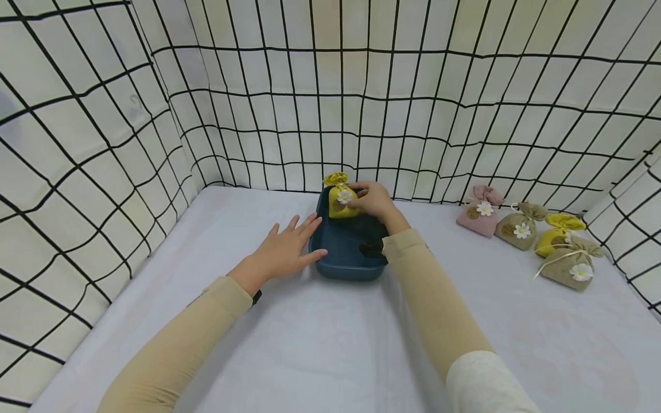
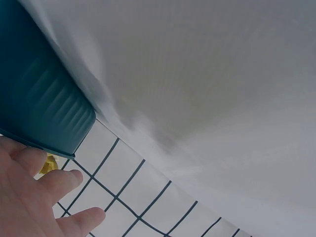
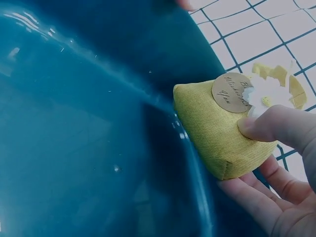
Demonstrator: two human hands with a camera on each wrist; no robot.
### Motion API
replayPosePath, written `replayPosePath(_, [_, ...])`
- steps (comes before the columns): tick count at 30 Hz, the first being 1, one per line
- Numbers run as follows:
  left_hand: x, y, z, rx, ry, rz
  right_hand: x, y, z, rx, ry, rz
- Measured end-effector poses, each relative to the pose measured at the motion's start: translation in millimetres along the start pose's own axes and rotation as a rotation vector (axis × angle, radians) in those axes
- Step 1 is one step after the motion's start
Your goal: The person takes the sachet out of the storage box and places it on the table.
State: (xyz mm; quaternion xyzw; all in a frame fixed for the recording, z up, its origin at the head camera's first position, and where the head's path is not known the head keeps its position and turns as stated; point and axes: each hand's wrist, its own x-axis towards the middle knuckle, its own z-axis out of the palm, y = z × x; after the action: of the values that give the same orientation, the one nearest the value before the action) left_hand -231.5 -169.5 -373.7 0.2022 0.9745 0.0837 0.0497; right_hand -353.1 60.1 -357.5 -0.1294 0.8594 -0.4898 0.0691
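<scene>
A yellow drawstring pouch [image 1: 341, 207] with a white flower and a round tag stands at the far end of a dark blue plastic basin [image 1: 343, 272]. My right hand [image 1: 376, 201] pinches it, thumb on the front beside the flower and fingers behind, as the right wrist view shows close up. Against the basin's left rim rests my left hand [image 1: 289, 249], its fingers spread and straight. In the left wrist view the ribbed outer wall of the basin [image 2: 49, 94] lies beside that hand [image 2: 34, 192]. A dark patterned object [image 1: 369, 249] lies inside the basin, partly covered by the right sleeve.
To the right on the white cloth sit a pink pouch [image 1: 480, 213], a beige pouch [image 1: 520, 227], another yellow pouch [image 1: 552, 238] and a second beige pouch [image 1: 570, 267]. Black wire grid [image 1: 382, 94] rises behind the basin and along both sides.
</scene>
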Motion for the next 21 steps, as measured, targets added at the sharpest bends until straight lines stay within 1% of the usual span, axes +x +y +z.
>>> replayPosePath(4, [-0.1,-0.2,-0.6,0.0,0.004,0.001,-3,-4,-4,0.028,0.007,-0.021])
replayPosePath(9, [-1.1,0.2,-0.9,0.004,0.006,0.003,-7,-8,-12,0.071,0.011,-0.022])
replayPosePath(13, [-0.7,0.4,-1.5,0.009,0.007,-0.005,-10,-12,-20,0.069,0.023,-0.029])
replayPosePath(21, [-0.4,0.4,-1.2,-0.004,0.002,-0.008,-17,-18,-30,0.078,0.015,-0.044])
